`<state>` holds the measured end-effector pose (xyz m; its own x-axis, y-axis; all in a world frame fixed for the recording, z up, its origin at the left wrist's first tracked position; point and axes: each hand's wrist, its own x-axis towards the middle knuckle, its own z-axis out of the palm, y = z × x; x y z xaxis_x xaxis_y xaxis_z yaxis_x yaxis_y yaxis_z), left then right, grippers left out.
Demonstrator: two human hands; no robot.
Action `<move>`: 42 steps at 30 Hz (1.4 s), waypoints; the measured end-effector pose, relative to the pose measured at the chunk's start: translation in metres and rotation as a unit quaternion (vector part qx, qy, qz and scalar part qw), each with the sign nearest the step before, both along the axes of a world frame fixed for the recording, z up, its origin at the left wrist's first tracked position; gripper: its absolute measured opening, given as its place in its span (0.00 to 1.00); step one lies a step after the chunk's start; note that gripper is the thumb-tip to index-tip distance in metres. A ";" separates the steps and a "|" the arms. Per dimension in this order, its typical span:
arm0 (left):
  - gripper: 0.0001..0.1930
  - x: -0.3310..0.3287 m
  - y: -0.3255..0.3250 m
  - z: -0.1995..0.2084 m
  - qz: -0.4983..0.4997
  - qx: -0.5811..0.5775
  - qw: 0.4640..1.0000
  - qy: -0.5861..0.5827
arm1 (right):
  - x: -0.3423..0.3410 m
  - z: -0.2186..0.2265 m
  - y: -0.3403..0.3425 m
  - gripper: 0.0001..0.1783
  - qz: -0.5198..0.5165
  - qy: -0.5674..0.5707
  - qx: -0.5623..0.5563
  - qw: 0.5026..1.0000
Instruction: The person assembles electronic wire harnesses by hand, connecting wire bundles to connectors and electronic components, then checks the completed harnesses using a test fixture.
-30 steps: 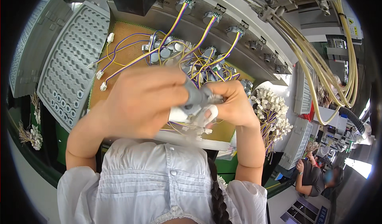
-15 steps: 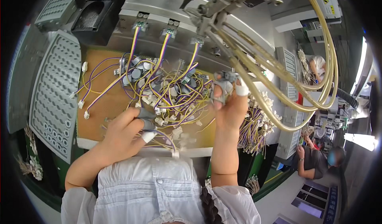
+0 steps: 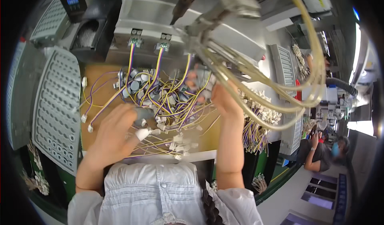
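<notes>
My left hand [image 3: 114, 131] is over the left part of the work mat. Grey covers sit on its fingertips and a white wrap on its thumb, which is apart from the fingers. Yellow-and-purple wires with white connectors [image 3: 176, 146] lie beside and below it. My right hand [image 3: 212, 85], also in grey finger covers, reaches to the right edge of the tangled wire harnesses [image 3: 164, 93]. Its fingers are bent and blurred, and a yellow wire crosses them; what they hold is unclear. Small green circuit boards [image 3: 162, 46] with wires hanging down sit in the metal fixture ahead.
Clear hoses [image 3: 276, 123] and a metal arm [image 3: 216, 17] hang over my right hand. A grey tray of holes [image 3: 56, 109] stands at left, beside a black box [image 3: 94, 29]. Bundled harnesses [image 3: 258, 121] lie at right. A person [image 3: 316, 157] sits farther right.
My right hand has moved left to the tangle's edge. My left hand's fingers have loosened, and the wires by it lie spread near the mat's front edge. The whole view has shifted slightly.
</notes>
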<state>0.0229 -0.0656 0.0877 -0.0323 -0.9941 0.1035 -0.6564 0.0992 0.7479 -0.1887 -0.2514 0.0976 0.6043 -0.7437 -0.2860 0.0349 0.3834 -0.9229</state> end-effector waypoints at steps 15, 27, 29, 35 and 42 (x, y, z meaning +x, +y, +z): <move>0.29 -0.054 0.013 0.042 0.006 -0.228 0.902 0.367 | 0.023 0.001 0.117 0.36 0.176 -0.065 -0.115 0.976; 0.28 -0.072 0.035 0.033 0.067 -0.244 0.882 0.397 | 0.019 -0.018 0.140 0.23 0.160 -0.154 -0.112 0.969; 0.28 -0.073 0.037 0.032 0.068 -0.227 0.885 0.401 | 0.019 -0.019 0.141 0.23 0.157 -0.149 -0.152 0.964; 0.31 -0.073 0.039 0.028 0.054 -0.245 0.898 0.361 | 0.016 -0.016 0.142 0.22 0.143 -0.112 -0.186 0.966; 0.38 -0.068 0.037 0.022 0.027 -0.262 0.905 0.334 | 0.019 -0.012 0.141 0.23 0.119 -0.114 -0.220 0.961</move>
